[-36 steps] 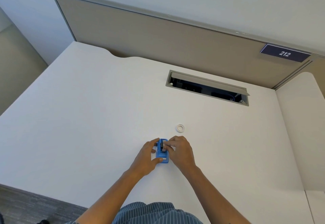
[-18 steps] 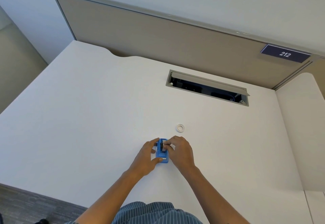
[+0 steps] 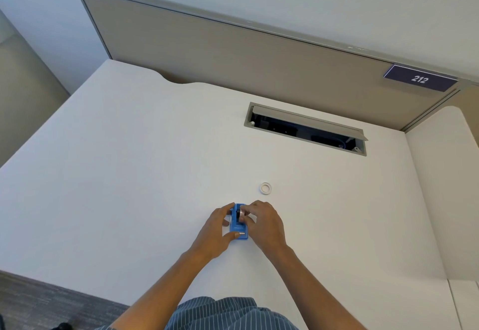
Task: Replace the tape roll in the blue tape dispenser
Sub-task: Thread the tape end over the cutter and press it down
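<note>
The blue tape dispenser (image 3: pixel 238 223) lies on the white desk (image 3: pixel 129 174) near its front edge. My left hand (image 3: pixel 216 228) grips the dispenser from its left side, thumb at the near end and fingers at the far end. My right hand (image 3: pixel 261 222) comes from the right and pinches a small tape roll (image 3: pixel 242 213) sitting in the dispenser's top slot. A second white tape ring (image 3: pixel 265 188) lies flat on the desk, a little beyond and to the right of my hands.
An open cable hatch (image 3: pixel 305 129) is set into the desk at the back right. A beige partition (image 3: pixel 233 52) with a "212" sign (image 3: pixel 420 79) stands behind the desk. A second desk (image 3: pixel 445 187) adjoins on the right.
Both hands have stayed on the dispenser; the fingers of my right hand have shifted only slightly at the roll.
</note>
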Demonstrator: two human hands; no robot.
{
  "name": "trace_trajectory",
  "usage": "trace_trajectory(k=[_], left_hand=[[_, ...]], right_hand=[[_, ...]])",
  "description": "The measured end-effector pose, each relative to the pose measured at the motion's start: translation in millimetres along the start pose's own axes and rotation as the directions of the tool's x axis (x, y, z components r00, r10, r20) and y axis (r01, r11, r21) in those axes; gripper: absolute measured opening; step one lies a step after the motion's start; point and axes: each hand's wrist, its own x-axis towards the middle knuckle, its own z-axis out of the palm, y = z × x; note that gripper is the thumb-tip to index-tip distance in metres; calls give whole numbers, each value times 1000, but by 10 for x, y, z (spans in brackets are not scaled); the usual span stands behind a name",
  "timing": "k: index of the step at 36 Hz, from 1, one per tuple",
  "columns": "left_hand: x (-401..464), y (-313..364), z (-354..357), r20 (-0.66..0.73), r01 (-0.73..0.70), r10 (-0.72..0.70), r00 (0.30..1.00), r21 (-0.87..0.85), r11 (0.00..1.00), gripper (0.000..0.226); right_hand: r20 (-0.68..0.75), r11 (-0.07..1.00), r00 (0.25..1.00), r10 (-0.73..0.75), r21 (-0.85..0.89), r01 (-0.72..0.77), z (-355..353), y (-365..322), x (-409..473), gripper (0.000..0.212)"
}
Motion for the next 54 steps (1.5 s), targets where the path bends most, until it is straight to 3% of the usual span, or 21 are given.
trace_trajectory(k=[20,25,30,43,54], left_hand=[[-1,7,-3,0,1,-1,1000,5,1000,81],[-2,8,-4,2,2,-2,1000,8,1000,81],[-6,14,-6,2,3,-3,1000,17,1000,82],[-3,22,-6,1,8,-8,1000,18,1000,81],[-12,28,-1,0,6,-6,1000,23,1000,81]], right_hand=[[75,1000,997,-1,0,1,-55,-45,6,21],[49,1000,999,-11,19,10,-46,-29,10,12],[-3,1000,1000,5,14,-5,-56,-29,45,19],[0,1000,1000,1,30,-1,-57,-36,78,6],[-48,986,990,-135,-104,130,-36,15,3,16]])
